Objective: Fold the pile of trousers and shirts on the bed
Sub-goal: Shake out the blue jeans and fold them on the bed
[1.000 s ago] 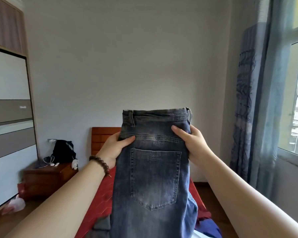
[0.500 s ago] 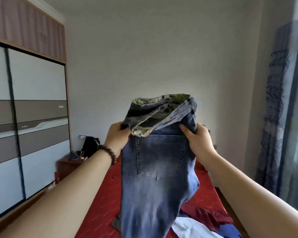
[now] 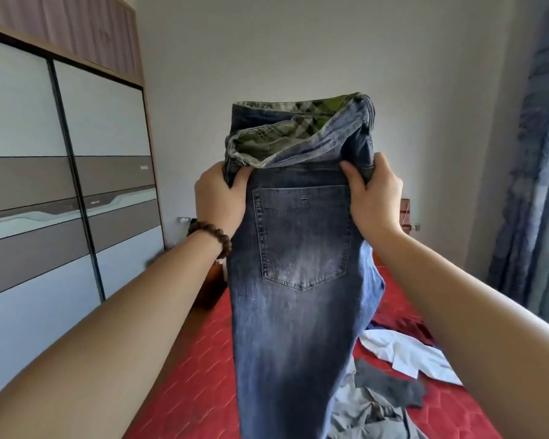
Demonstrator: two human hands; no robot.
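Red quilted bed cover (image 3: 184, 369) fills the lower part of the view, with a sliding-door wardrobe (image 3: 61, 185) on the left wall and a blue curtain (image 3: 526, 185) on the right. A person holds a pair of blue jeans (image 3: 298, 312) up in the air above the bed, back pocket facing the camera. The left hand (image 3: 219, 201) (a beaded bracelet (image 3: 213, 237) on its wrist) pinches the left side just under the waistband, thumb in front. The right hand (image 3: 371, 198) grips the right side the same way. The waistband flops forward, showing a green checked lining. Loose clothes (image 3: 390, 381), white, grey and dark red, lie unfolded on the bed at lower right. The jeans seem to be at the straightening stage, not yet folded. Next likely calls for bringing the two legs together, then lowering them flat onto the bed.
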